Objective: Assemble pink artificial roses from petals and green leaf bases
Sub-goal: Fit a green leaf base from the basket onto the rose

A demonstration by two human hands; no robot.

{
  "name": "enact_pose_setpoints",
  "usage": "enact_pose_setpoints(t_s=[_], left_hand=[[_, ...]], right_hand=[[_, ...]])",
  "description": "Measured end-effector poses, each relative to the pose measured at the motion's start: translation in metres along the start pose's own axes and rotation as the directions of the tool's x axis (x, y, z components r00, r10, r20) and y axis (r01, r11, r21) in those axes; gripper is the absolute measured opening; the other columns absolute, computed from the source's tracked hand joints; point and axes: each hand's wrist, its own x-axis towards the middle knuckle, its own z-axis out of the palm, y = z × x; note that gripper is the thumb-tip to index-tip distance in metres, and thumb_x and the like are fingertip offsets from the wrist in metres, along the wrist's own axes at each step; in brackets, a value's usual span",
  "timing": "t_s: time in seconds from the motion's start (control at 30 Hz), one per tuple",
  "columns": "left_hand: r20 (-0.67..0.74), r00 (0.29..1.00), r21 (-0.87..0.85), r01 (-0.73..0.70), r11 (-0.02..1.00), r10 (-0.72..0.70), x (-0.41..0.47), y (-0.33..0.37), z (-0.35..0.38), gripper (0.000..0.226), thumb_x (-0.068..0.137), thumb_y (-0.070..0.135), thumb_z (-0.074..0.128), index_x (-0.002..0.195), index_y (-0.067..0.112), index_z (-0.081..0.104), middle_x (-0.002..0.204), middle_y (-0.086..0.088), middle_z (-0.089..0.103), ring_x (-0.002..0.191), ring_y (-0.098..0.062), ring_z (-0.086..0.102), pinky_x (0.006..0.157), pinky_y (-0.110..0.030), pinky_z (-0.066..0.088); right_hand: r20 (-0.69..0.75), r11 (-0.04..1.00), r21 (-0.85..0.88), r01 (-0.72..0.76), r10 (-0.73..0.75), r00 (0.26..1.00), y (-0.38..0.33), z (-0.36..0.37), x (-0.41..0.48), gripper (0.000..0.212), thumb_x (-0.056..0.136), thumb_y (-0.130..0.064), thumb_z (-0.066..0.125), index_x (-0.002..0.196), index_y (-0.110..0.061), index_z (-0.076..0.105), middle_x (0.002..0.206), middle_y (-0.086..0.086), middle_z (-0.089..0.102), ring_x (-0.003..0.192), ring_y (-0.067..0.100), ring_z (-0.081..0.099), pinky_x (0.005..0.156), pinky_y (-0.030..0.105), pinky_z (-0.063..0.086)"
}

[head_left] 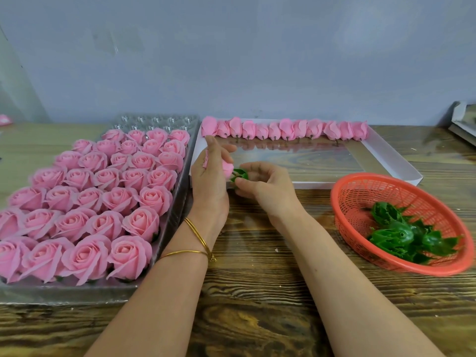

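Observation:
My left hand [210, 176] grips a pink rose bud [227, 168], mostly hidden behind its fingers. My right hand [262, 182] pinches a green leaf base [240, 174] right against the bud's lower end. Both hands hover over the near left corner of a shallow white tray [386, 157]. A row of several pink buds [284, 130] with short stems lines that tray's far edge. At the right, a red plastic basket [360, 191] holds several green leaf bases [401, 233].
A clear plastic tray [170, 217] on the left is packed with several rows of finished pink roses [108, 197]. Everything sits on a wood-grain table [257, 305] against a grey wall. Stacked white trays [463, 122] lie at the far right edge.

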Motion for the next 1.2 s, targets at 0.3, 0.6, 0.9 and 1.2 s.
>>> enact_pose_setpoints(t_s=[0.3, 0.6, 0.9, 1.2], left_hand=[[0.047, 0.999, 0.053, -0.008, 0.999, 0.005, -0.0018, -0.0029, 0.0008, 0.050, 0.100, 0.043, 0.041, 0.058, 0.018, 0.051, 0.090, 0.004, 0.069, 0.088, 0.001, 0.063, 0.083, -0.027, 0.043], [0.064, 0.998, 0.084, -0.027, 0.996, 0.022, -0.0013, -0.0042, -0.0010, 0.049, 0.102, 0.039, 0.041, 0.058, 0.018, 0.051, 0.093, 0.001, 0.069, 0.091, -0.003, 0.063, 0.081, -0.025, 0.042], [0.077, 0.996, 0.093, -0.042, 0.995, 0.035, -0.0025, -0.0027, -0.0015, 0.048, 0.102, 0.037, 0.041, 0.059, 0.018, 0.050, 0.090, -0.001, 0.069, 0.089, -0.008, 0.062, 0.081, -0.025, 0.043], [0.073, 0.995, 0.116, -0.069, 0.991, 0.061, -0.0037, -0.0024, -0.0015, 0.046, 0.102, 0.035, 0.040, 0.061, 0.017, 0.050, 0.084, -0.001, 0.068, 0.085, -0.009, 0.062, 0.077, -0.016, 0.045]], right_hand=[[0.050, 0.994, 0.110, 0.014, -0.020, 0.999, -0.0021, 0.0008, -0.0044, 0.024, 0.082, 0.009, 0.070, 0.102, -0.003, 0.068, 0.087, 0.013, 0.072, 0.088, 0.029, 0.070, 0.094, 0.044, 0.056], [0.057, 0.995, 0.096, 0.010, -0.015, 0.998, -0.0014, -0.0004, -0.0043, 0.031, 0.079, 0.010, 0.072, 0.109, 0.002, 0.067, 0.083, 0.011, 0.072, 0.078, 0.018, 0.069, 0.083, 0.030, 0.056], [0.137, 0.951, 0.294, -0.096, 0.057, 0.989, -0.0056, -0.0002, -0.0050, 0.036, 0.082, 0.021, 0.046, 0.113, 0.012, 0.063, 0.102, 0.026, 0.070, 0.093, 0.028, 0.070, 0.095, 0.036, 0.055], [0.110, 0.922, 0.368, -0.123, 0.088, 0.990, -0.0049, 0.0007, -0.0062, 0.030, 0.094, 0.015, 0.047, 0.121, 0.014, 0.058, 0.106, 0.024, 0.068, 0.083, 0.020, 0.072, 0.089, 0.032, 0.057]])
